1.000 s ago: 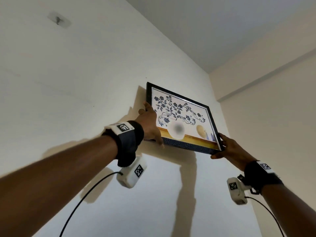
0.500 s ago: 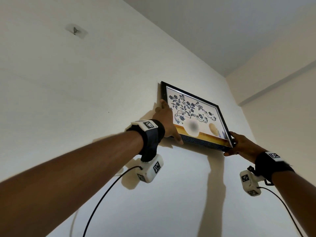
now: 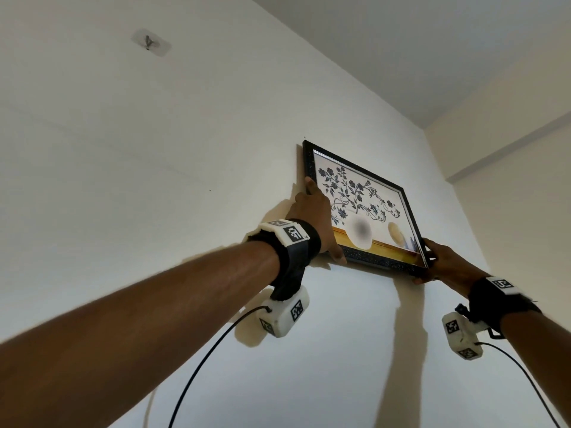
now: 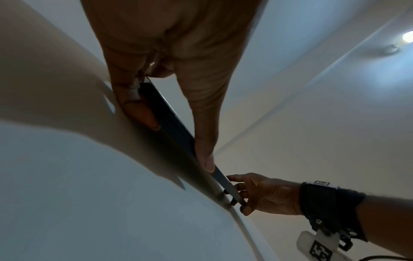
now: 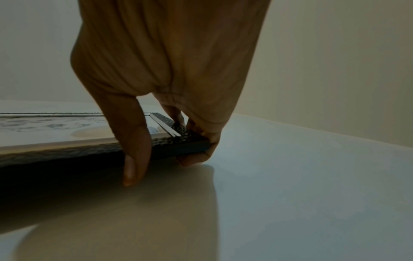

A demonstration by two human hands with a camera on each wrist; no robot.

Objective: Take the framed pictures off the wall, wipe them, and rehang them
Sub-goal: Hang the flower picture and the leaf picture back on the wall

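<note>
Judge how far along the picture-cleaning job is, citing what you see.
Done: cannot tell; no cloth shows. In hand: the left hand and right hand hold the black-framed flower picture by its lower corners against the white wall. Left: hanging or removal; the clear adhesive hook is bare.

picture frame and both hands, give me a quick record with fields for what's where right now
picture frame: black frame, blue flower print, held up against the wall
left hand: grips the frame's lower left corner, thumb along the bottom edge
right hand: grips the lower right corner, fingers curled round the frame edge
wall hook: clear stick-on hook, up and to the left of the frame, nothing on it
frame's hanger: hidden behind the frame, cannot tell if it is hooked
</note>
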